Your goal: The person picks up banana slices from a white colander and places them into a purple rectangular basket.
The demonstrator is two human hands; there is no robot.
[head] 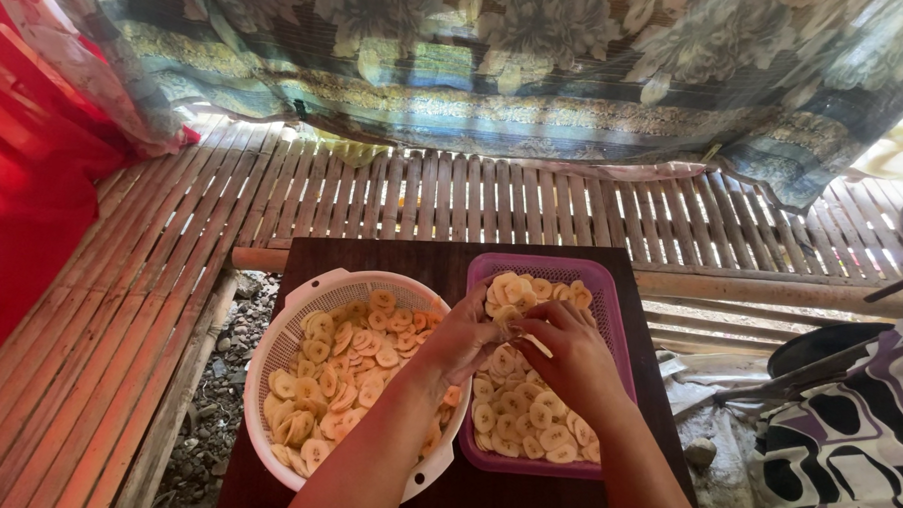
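Both hands meet over the purple rectangular basket [602, 279], which sits on a dark wooden table [371, 252]. The left hand [466, 336] reaches across from the white round colander [275, 350] just left of the basket, its fingers curled around a small cluster of pale yellow banana slices [503, 300] at the basket's near-left part. The right hand [573, 352] hovers over the middle of the basket, fingertips pinched on 1 thin slice or sliver; exactly what it pinches is too small to tell.

Judging from how things lie, the sorting or layering is partly done. The basket holds a good spread of slices: a heap at its far end and a flatter layer at its near end, with the middle hidden by the hands. The colander, touching the basket's left wall, is still well filled, so much of the pile looks unhandled.

Beyond the basket run bamboo slats [469, 193] under a hanging floral cloth [525, 71]. Right of the basket lies a purple, black and white patterned fabric [858, 420]; far to the left of it hangs a red cloth [19, 199].
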